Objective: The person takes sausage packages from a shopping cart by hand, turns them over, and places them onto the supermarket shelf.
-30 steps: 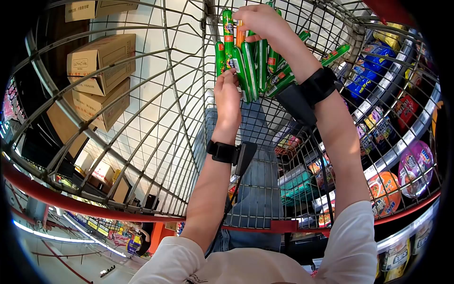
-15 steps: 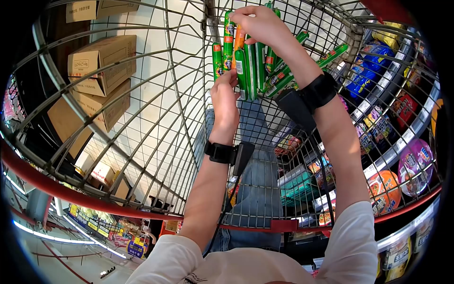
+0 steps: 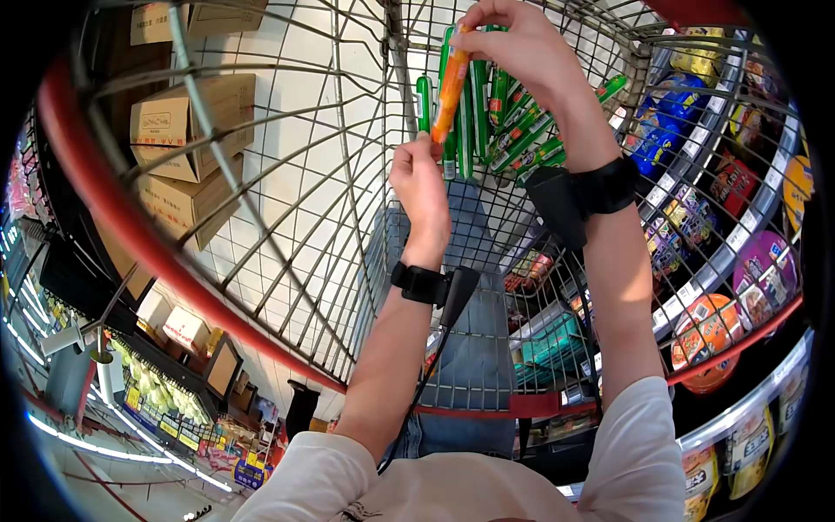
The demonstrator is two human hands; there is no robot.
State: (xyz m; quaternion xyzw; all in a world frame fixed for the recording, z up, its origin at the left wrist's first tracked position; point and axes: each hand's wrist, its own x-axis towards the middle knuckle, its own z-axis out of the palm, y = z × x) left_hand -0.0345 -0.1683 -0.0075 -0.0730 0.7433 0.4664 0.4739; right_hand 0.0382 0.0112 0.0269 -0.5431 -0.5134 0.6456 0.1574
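Observation:
An orange-wrapped sausage stick (image 3: pixel 452 80) is raised above the pile, held between my two hands. My right hand (image 3: pixel 522 43) pinches its upper end between thumb and fingertips. At its lower end, the fingers of my left hand (image 3: pixel 419 178) are closed on the tip. Several green-wrapped sausage sticks (image 3: pixel 480 104) lie beneath and beside it in the wire shopping cart (image 3: pixel 296 226), some side by side, others fanned out to the right. One green stick (image 3: pixel 424 103) lies apart on the left. My right forearm and hand hide parts of the pile.
Cardboard boxes (image 3: pixel 193 126) are stacked on the floor left of the cart. Along the right side run shelves with blue snack bags (image 3: pixel 665 126), an orange noodle bowl (image 3: pixel 706 335) and a purple one (image 3: pixel 765 270). The cart's red rim (image 3: pixel 174 252) curves around near me.
The orange sausage stick has come up from among the green ones, and both hands now grip its ends. My right hand has shifted slightly right. Some green sticks have moved.

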